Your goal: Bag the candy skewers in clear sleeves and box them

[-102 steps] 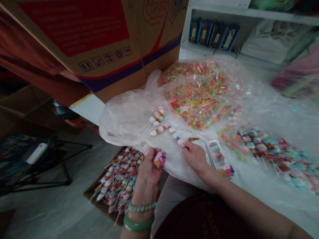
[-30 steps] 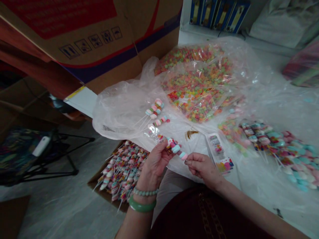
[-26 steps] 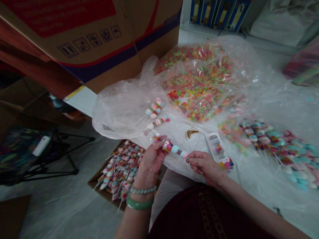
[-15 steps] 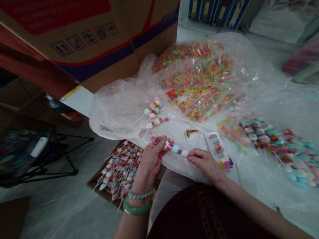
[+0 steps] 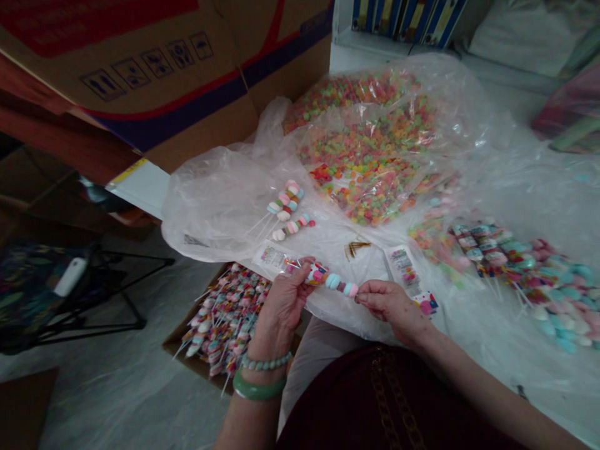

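Note:
My left hand [image 5: 287,297] is closed on a clear printed wrapper [image 5: 319,273], its thumb pressed on the film. From the wrapper's mouth a marshmallow skewer [image 5: 341,285] sticks out, in blue, purple and pink pieces. My right hand [image 5: 387,304] pinches it by the stick end, just past the pink piece. Further printed wrappers [image 5: 404,269] lie right of the hands, and another shows under the left one. Gold twist ties [image 5: 357,249] rest in between. A few unwrapped marshmallow skewers [image 5: 285,203] lie behind my left hand.
Plastic sheeting [image 5: 206,206] covers the table, with a clear bag of coloured ring candies [image 5: 370,144] at the back. More skewers [image 5: 487,250] and loose marshmallows [image 5: 569,312] lie right. A big carton [image 5: 187,81] stands back left; a box of wrapped skewers [image 5: 229,319] sits below the table edge.
Both hands have shifted very slightly to the right with the wrapper and skewer, and the view has tilted a little. Both grips look the same.

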Demonstrator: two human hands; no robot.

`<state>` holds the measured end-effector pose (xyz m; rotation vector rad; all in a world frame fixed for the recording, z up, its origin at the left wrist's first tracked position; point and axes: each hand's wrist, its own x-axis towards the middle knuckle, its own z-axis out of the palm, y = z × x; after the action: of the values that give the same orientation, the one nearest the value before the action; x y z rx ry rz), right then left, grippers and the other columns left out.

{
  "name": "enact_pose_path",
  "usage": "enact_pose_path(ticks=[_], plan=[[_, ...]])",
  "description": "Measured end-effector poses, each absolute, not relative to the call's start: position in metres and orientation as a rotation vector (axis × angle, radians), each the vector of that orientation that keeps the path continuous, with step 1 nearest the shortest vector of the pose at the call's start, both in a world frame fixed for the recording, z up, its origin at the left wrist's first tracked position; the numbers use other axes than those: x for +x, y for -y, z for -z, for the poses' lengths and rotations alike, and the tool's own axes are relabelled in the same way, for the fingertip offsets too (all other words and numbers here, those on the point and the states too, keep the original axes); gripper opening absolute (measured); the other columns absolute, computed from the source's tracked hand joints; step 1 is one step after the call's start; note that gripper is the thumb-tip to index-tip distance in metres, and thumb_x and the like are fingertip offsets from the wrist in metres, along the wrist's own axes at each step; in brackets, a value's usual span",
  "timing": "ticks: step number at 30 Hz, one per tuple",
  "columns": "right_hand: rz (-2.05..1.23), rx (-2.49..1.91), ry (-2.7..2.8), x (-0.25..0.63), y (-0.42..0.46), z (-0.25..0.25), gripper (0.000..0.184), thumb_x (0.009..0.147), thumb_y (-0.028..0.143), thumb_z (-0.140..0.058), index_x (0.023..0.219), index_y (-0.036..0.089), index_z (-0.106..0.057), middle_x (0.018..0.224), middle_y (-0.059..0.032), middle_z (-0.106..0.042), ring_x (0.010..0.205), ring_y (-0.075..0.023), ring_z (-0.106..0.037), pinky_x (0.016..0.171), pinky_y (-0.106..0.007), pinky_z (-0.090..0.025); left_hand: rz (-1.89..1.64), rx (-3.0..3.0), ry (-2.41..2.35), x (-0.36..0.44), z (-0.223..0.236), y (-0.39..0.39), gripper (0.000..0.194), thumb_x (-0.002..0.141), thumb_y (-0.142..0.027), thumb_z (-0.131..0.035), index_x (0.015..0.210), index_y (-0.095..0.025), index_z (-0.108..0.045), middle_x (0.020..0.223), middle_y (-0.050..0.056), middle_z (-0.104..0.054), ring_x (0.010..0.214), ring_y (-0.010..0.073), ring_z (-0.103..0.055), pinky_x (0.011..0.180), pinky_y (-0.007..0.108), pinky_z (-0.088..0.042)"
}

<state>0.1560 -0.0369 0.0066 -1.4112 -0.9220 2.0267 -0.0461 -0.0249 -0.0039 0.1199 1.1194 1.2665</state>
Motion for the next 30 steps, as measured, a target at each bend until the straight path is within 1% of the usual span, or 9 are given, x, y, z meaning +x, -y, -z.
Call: enact_pose_path(ticks=[5, 7, 9, 13, 16, 19, 22, 26, 30], plan=[[-2.520, -1.113, 0.449, 0.157, 0.037, 0.000, 0.019, 0.066, 0.024, -0.072, 0.073, 0.011, -0.060, 0.046, 0.0089, -0.037, 0.036, -0.0014, -0.018, 0.036, -0.017, -0.008, -1.287, 0.175, -1.033, -0.042, -0.002, 0.027, 0.030, 0.066, -0.021, -0.079, 0.091, -0.011, -0.066, 0.085, 0.008, -0.070, 0.077, 0.0197, -0.068, 0.067, 0.026, -0.056], [-2.723, -0.940, 0.127, 0.159, 0.037, 0.005, 0.017, 0.071, 0.022, -0.070, 0.074, 0.011, -0.056, 0.047, 0.0104, -0.033, 0.036, -0.0004, -0.016, 0.035, -0.014, -0.008, -1.292, 0.209, -1.021, -0.040, -0.003, 0.028, 0.033, 0.066, -0.024, -0.080, 0.093, -0.011, -0.066, 0.086, 0.009, -0.070, 0.079, 0.0199, -0.068, 0.069, 0.026, -0.056], [-2.782, -0.827, -0.106, 0.160, 0.036, 0.008, 0.015, 0.077, 0.020, -0.065, 0.075, 0.011, -0.053, 0.049, 0.0110, -0.031, 0.036, -0.0001, -0.016, 0.034, -0.012, -0.010, -1.303, 0.243, -1.011, -0.039, -0.002, 0.028, 0.035, 0.066, -0.026, -0.080, 0.094, -0.011, -0.066, 0.087, 0.009, -0.070, 0.080, 0.0199, -0.068, 0.069, 0.026, -0.055], [-2.677, -0.775, -0.118, 0.159, 0.038, 0.007, 0.015, 0.079, 0.019, -0.064, 0.075, 0.012, -0.052, 0.051, 0.0113, -0.029, 0.036, -0.0001, -0.015, 0.034, -0.012, -0.011, -1.309, 0.283, -0.961, -0.037, 0.001, 0.028, 0.034, 0.067, -0.026, -0.080, 0.094, -0.011, -0.066, 0.087, 0.009, -0.070, 0.082, 0.0199, -0.068, 0.068, 0.024, -0.055], [-2.546, -0.968, 0.283, 0.154, 0.044, 0.004, 0.015, 0.078, 0.025, -0.065, 0.078, 0.012, -0.057, 0.050, 0.0097, -0.034, 0.037, -0.0016, -0.017, 0.036, -0.016, -0.011, -1.321, 0.257, -0.953, -0.031, -0.001, 0.028, 0.034, 0.066, -0.025, -0.080, 0.094, -0.013, -0.066, 0.087, 0.007, -0.070, 0.083, 0.0198, -0.068, 0.070, 0.025, -0.055], [-2.094, -1.332, 0.924, 0.147, 0.049, -0.002, 0.014, 0.077, 0.027, -0.062, 0.073, 0.014, -0.060, 0.051, 0.0057, -0.043, 0.042, -0.0045, -0.030, 0.040, -0.018, -0.018, -1.313, 0.243, -0.989, -0.019, -0.005, 0.027, 0.032, 0.065, -0.023, -0.080, 0.092, -0.013, -0.065, 0.086, 0.006, -0.070, 0.081, 0.0190, -0.068, 0.071, 0.026, -0.054], [-1.704, -1.461, 1.289, 0.145, 0.052, -0.009, 0.019, 0.077, 0.029, -0.059, 0.065, 0.015, -0.059, 0.054, 0.0034, -0.047, 0.052, -0.0076, -0.041, 0.047, -0.019, -0.026, -1.283, 0.254, -1.017, -0.006, -0.014, 0.026, 0.029, 0.066, -0.023, -0.079, 0.089, -0.013, -0.064, 0.081, 0.005, -0.069, 0.077, 0.0188, -0.068, 0.068, 0.027, -0.054], [-1.777, -1.348, 1.098, 0.149, 0.052, -0.022, 0.024, 0.078, 0.038, -0.057, 0.071, 0.016, -0.057, 0.052, 0.0051, -0.044, 0.044, -0.0065, -0.032, 0.042, -0.020, -0.020, -1.229, 0.329, -0.966, 0.002, -0.033, 0.025, 0.027, 0.069, -0.027, -0.077, 0.088, -0.012, -0.065, 0.080, 0.006, -0.068, 0.079, 0.0205, -0.068, 0.070, 0.028, -0.053], [-1.905, -1.101, 0.884, 0.160, 0.051, -0.037, 0.028, 0.075, 0.042, -0.063, 0.078, 0.014, -0.059, 0.049, 0.0068, -0.040, 0.041, -0.0053, -0.026, 0.039, -0.020, -0.014, -1.109, 0.328, -0.825, 0.000, -0.059, 0.019, 0.038, 0.070, -0.033, -0.077, 0.101, -0.014, -0.065, 0.100, 0.010, -0.068, 0.093, 0.0275, -0.066, 0.079, 0.037, -0.054]])
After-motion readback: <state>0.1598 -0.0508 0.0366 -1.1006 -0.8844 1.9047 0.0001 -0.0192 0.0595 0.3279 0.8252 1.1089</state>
